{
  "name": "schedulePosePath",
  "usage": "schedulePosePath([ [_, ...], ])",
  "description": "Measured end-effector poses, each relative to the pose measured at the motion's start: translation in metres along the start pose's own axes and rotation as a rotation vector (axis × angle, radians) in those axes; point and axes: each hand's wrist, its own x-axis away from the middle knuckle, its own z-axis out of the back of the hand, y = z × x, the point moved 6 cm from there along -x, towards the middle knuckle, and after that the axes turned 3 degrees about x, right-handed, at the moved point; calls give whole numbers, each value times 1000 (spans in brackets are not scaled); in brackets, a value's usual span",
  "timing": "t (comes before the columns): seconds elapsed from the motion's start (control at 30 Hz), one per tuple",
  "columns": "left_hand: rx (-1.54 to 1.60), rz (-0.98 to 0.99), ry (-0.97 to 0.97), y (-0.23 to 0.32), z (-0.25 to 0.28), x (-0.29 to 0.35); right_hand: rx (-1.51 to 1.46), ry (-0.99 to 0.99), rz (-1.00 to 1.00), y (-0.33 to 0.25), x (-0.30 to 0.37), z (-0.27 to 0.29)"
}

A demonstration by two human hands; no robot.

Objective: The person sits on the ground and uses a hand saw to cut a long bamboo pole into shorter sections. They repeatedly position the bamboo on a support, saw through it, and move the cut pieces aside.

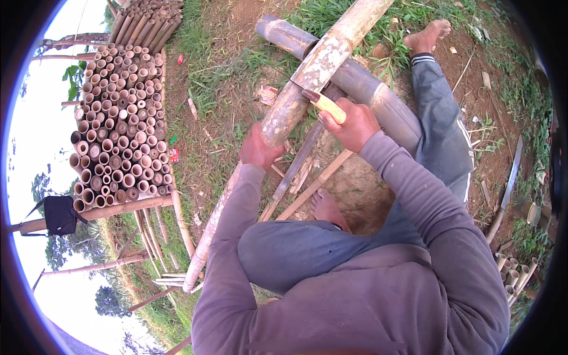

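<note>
A long pale, blotchy bamboo pole [329, 56] runs from the top down past my left side, lying across a thicker grey bamboo log [370, 89]. My left hand [260, 148] is closed around the pole below that crossing. In my right hand [354, 123] is the yellowish wooden handle of a saw [327, 106]. Its thin dark blade appears almost edge-on and sits across the pole at the crossing. How deep the blade is in the bamboo cannot be made out.
Many cut bamboo tubes [121, 127] are stacked on a rack at the left, with a black bag [60, 215] hanging there. Bamboo strips [299, 163] lie between my legs. A long blade [512, 174] and more short tubes [516, 273] lie at the right.
</note>
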Motion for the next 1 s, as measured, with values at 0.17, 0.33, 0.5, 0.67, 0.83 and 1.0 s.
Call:
schedulePosePath([
  [0.17,32,30,-2,-6,7,-9,-92,-62,-20,15,85,54],
  [0.33,48,23,-42,-12,-4,-2,-140,-7,45,24,142,89],
  [0.5,38,-27,-1,10,6,-6,44,-4,0,-8,-20,4],
  [0.67,18,17,9,-6,8,-8,-33,-64,7,3,55,45],
  [0.83,71,19,-23,-15,-6,-2,-22,-25,96,16,140,100],
  [1.0,94,29,-98,11,4,-9,53,26,51,2,-7,1],
])
